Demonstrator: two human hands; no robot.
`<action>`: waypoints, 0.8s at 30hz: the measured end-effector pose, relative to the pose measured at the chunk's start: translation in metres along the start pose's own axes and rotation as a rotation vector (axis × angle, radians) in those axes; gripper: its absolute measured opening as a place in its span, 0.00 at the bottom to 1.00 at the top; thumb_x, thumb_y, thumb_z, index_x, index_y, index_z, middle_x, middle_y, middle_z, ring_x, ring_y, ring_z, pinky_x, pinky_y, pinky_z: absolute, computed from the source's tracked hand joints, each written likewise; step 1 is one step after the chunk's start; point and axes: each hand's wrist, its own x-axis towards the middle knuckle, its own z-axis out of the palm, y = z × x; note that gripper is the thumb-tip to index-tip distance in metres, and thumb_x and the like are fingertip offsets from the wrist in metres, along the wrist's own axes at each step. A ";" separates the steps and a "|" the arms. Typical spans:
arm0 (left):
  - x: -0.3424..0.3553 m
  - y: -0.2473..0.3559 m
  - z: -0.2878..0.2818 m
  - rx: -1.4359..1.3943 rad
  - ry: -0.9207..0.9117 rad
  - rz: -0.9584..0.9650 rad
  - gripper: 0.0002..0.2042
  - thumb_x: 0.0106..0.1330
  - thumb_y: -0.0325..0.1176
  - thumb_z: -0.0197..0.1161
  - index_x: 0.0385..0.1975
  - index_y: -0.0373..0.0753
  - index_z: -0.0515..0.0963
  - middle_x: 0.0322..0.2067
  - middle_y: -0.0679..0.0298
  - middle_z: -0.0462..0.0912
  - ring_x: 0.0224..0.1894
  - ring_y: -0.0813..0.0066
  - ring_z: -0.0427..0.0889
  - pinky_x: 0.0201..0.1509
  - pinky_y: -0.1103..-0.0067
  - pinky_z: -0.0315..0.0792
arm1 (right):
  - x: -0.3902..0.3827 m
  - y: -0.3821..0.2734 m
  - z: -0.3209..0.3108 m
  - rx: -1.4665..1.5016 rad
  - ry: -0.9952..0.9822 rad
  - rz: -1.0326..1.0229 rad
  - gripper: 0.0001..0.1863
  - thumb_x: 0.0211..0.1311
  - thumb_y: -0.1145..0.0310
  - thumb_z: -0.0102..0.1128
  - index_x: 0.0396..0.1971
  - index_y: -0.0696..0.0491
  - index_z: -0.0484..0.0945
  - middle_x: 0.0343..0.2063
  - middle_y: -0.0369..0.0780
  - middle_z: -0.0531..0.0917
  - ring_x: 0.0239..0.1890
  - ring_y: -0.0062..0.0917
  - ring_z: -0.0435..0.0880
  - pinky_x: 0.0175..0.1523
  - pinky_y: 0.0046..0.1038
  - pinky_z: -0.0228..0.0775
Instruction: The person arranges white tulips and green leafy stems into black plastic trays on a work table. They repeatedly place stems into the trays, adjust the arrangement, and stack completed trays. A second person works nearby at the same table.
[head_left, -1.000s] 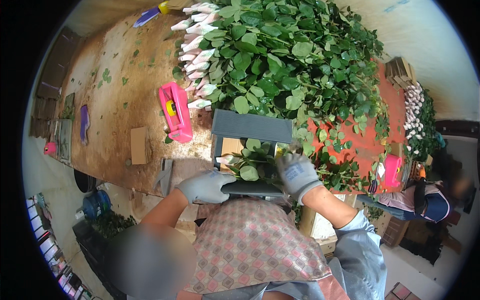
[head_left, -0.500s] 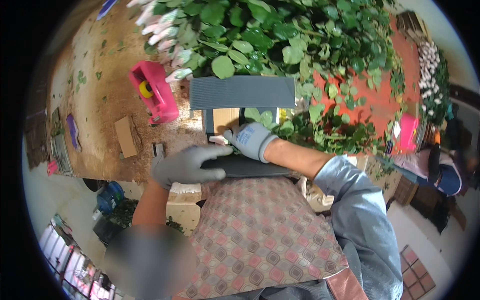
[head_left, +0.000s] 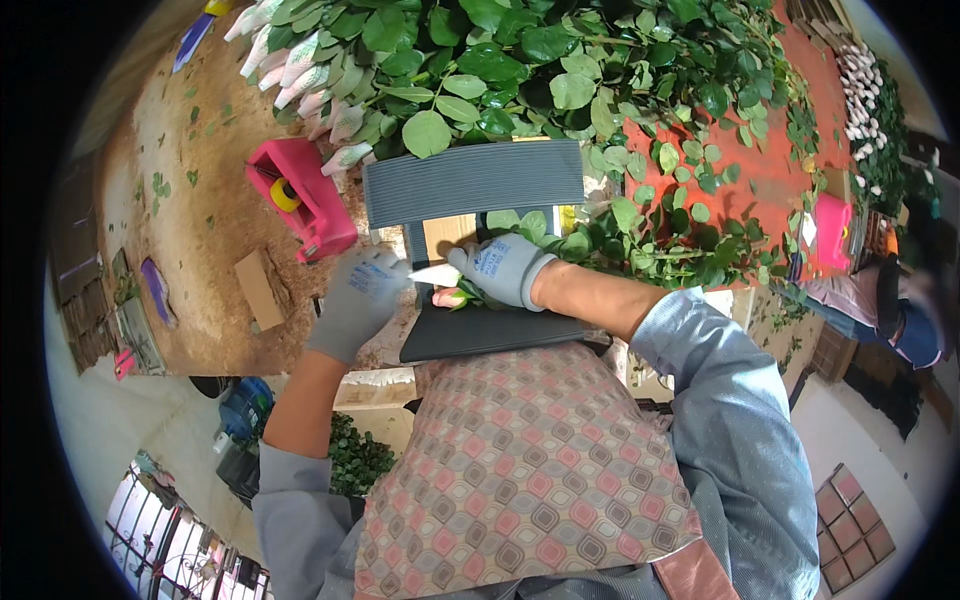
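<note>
Pink rose bud [head_left: 447, 298], one, bare — with white tapered sleeve [head_left: 436, 274].
Location: bud at the upper edge of the smooth black panel [head_left: 480, 335], below the ridged grey panel [head_left: 475, 187], at the near side of the table [head_left: 200, 280]. Hands: gloved in grey; left hand [head_left: 360, 300] pinches the sleeve's narrow end, right hand [head_left: 503, 272] closes on its broad end. Progress, as judged: bud uncovered, sleeve apart from it; many pale-sleeved rose heads [head_left: 300, 62] lie beyond; whether the sleeve is coming off or going on cannot be told. Orientation: bud tip points left, long axis roughly crosswise — sleeve near parallel, its taper also leftward.
</note>
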 end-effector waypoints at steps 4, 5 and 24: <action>-0.041 -0.022 -0.043 0.104 -0.383 -0.324 0.14 0.56 0.36 0.68 0.42 0.42 0.81 0.38 0.59 0.81 0.42 0.56 0.82 0.46 0.61 0.74 | -0.002 -0.009 0.004 -0.027 0.052 -0.005 0.17 0.69 0.67 0.50 0.53 0.59 0.71 0.40 0.50 0.85 0.37 0.42 0.88 0.36 0.42 0.79; -0.044 -0.012 -0.063 0.006 -0.302 -0.334 0.17 0.56 0.38 0.70 0.45 0.41 0.81 0.39 0.58 0.82 0.42 0.55 0.82 0.47 0.60 0.75 | 0.000 -0.011 -0.001 -0.064 -0.035 -0.013 0.16 0.67 0.69 0.50 0.52 0.59 0.71 0.39 0.50 0.85 0.35 0.41 0.88 0.35 0.41 0.79; 0.012 0.076 -0.065 -0.566 -0.628 -0.091 0.42 0.61 0.57 0.67 0.71 0.39 0.64 0.64 0.43 0.74 0.59 0.47 0.79 0.65 0.65 0.70 | 0.003 -0.029 -0.025 -0.111 -0.153 0.067 0.14 0.69 0.67 0.51 0.51 0.54 0.77 0.38 0.47 0.87 0.42 0.44 0.88 0.44 0.43 0.79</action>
